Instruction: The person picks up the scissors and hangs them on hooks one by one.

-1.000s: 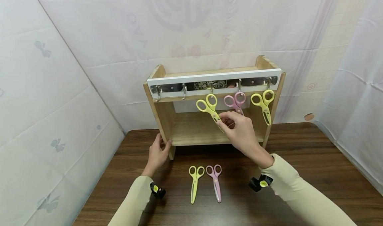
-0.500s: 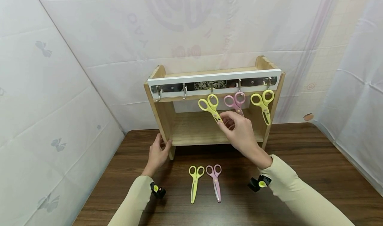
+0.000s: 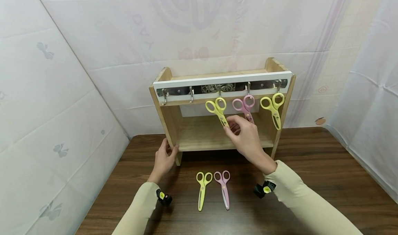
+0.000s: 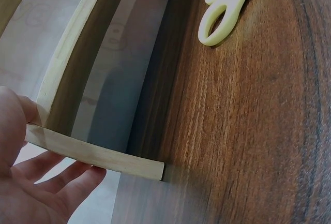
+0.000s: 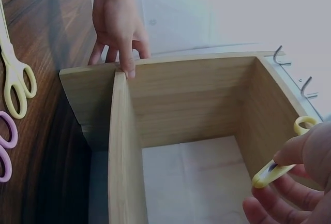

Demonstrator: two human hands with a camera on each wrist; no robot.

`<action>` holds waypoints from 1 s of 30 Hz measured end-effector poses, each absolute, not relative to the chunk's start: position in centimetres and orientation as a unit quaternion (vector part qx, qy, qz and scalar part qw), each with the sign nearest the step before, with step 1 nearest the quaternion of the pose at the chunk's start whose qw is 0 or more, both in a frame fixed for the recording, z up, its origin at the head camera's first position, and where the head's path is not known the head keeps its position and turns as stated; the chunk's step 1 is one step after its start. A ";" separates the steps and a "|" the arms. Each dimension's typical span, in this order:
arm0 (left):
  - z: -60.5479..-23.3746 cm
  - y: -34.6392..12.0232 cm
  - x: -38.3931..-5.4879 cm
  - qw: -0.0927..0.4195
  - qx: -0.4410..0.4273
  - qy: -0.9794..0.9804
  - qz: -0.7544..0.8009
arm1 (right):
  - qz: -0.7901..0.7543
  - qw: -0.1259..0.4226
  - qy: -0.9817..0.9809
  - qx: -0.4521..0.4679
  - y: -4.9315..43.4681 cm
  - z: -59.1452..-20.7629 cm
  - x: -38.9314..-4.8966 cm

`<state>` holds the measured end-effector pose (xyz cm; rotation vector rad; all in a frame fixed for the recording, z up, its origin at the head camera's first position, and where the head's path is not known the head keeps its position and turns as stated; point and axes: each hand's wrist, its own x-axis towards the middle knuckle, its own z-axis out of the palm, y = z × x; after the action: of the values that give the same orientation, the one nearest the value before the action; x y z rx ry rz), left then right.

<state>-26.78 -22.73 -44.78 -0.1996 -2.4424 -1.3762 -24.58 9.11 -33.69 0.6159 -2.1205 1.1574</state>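
My right hand [image 3: 245,136] pinches yellow scissors [image 3: 219,113] by the blade end, handles upward. One finger loop overlaps the middle hook [image 3: 220,91] of the rack in the head view. In the right wrist view the blade tip pokes out between thumb and fingers. My left hand [image 3: 163,159] holds the left side panel [image 4: 98,154] of a wooden shelf [image 3: 199,133], thumb at the front, fingers behind. Pink scissors [image 3: 244,105] and another yellow pair [image 3: 274,109] hang from the two hooks on the right.
Yellow scissors [image 3: 202,190] and pink scissors [image 3: 224,190] lie side by side on the brown wooden table [image 3: 124,193], in front of the shelf. Two bare hooks, the left one [image 3: 164,97] outermost, are on the rack's left half. Patterned cloth [image 3: 124,55] hangs behind.
My right hand and forearm have shifted slightly left, with the fingers lower on the scissors. The scissors' handles sit slightly farther right than a second ago. My left hand stays put.
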 end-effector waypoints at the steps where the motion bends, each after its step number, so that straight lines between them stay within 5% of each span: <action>1: -44.8 -22.7 -26.8 0.164 -0.070 -0.857 -0.484 | 0.441 0.319 -0.806 0.235 9.0 -33.8 -24.7; 30: -44.7 -22.8 -26.6 0.158 -0.071 -0.856 -0.487 | 0.433 0.328 -0.806 0.235 8.5 -33.9 -25.4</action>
<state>-26.63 -22.79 -44.65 -0.2017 -2.4481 -1.3938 -25.41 8.49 -33.92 0.6158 -2.1103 1.1335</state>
